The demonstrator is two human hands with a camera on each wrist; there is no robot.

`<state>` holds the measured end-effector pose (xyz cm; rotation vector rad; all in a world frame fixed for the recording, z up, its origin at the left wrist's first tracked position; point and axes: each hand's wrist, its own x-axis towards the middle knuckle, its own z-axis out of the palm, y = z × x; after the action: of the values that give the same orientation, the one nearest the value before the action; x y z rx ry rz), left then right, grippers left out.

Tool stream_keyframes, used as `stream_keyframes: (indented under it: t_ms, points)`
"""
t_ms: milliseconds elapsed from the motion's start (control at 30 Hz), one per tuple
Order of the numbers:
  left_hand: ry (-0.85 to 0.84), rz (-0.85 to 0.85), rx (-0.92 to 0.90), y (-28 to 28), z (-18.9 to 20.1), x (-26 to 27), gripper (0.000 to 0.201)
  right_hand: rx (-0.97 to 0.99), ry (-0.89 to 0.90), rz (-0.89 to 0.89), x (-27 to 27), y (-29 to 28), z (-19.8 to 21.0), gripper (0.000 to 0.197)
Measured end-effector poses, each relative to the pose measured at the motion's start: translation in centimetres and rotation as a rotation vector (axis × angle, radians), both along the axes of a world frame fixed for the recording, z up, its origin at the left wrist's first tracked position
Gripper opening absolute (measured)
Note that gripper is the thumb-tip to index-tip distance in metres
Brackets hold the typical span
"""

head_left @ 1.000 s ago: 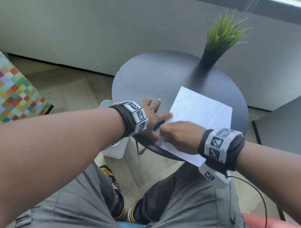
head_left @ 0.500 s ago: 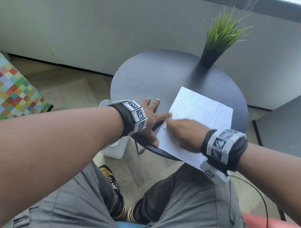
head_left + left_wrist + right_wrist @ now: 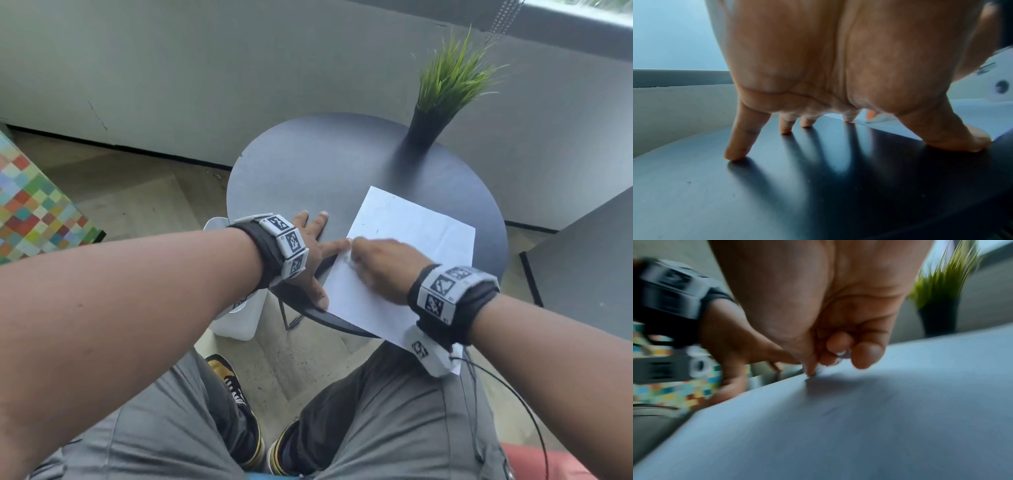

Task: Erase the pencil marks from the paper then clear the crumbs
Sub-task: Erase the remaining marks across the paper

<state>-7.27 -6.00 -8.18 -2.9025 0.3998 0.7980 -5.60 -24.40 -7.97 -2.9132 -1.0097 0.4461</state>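
Note:
A white sheet of paper point(image 3: 421, 236) lies on the right half of a round dark table point(image 3: 308, 171), its near corner hanging over the edge. A few faint pencil marks point(image 3: 376, 231) show near its left edge. My left hand point(image 3: 313, 246) lies spread on the table, with its index fingertip and thumb at the paper's left edge; its fingertips point(image 3: 737, 146) press the tabletop. My right hand point(image 3: 376, 263) is curled and motion-blurred on the paper. In the right wrist view its fingers point(image 3: 818, 368) pinch a small, mostly hidden eraser point(image 3: 812, 372) against the paper point(image 3: 879, 418).
A black pot of green grass point(image 3: 442, 102) stands at the table's far right rim. A white bin point(image 3: 236, 318) stands on the floor under the table's left side. A dark surface point(image 3: 589, 267) is at the right and a checkered, many-coloured block point(image 3: 30, 212) at the left.
My right hand has slid a little farther up the paper's left edge and is blurred from rubbing. The left hand has stayed spread in place.

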Motion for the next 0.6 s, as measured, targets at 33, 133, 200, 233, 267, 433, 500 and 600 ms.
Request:
stream_keyframes:
  t_ms: [33, 133, 200, 233, 267, 433, 500, 600]
  points:
    - [-0.001, -0.001, 0.002, 0.0, -0.1, 0.1, 0.126, 0.004, -0.007, -0.053, 0.6, -0.1, 0.3, 0.014]
    - [0.017, 0.016, 0.010, -0.1, 0.0, 0.0, 0.127, -0.016, 0.032, 0.089, -2.0, 1.4, 1.0, 0.006]
    - [0.018, 0.018, 0.012, -0.1, 0.0, 0.0, 0.126, -0.035, 0.117, 0.192, -4.2, 1.4, 0.9, 0.006]
    - [0.018, 0.020, 0.004, -0.2, 0.0, 0.0, 0.126, -0.064, 0.113, 0.164, -4.0, 0.9, 1.0, 0.009]
    - [0.022, 0.024, -0.002, -0.1, 0.1, 0.0, 0.127, -0.076, 0.087, 0.088, -2.9, 0.1, 1.1, 0.012]
    - [0.035, 0.016, 0.008, -0.3, 0.7, 0.0, 0.125, 0.037, 0.087, -0.220, 0.5, -3.6, 0.9, 0.027]
    - [-0.001, 0.021, -0.033, -0.5, 0.9, -0.2, 0.115, 0.073, 0.108, -0.199, 0.1, -3.7, 0.3, 0.023]
    - [-0.088, 0.046, -0.099, -1.0, 0.4, -1.0, 0.107, 0.099, 0.116, -0.213, 0.2, -3.5, 0.3, 0.022]
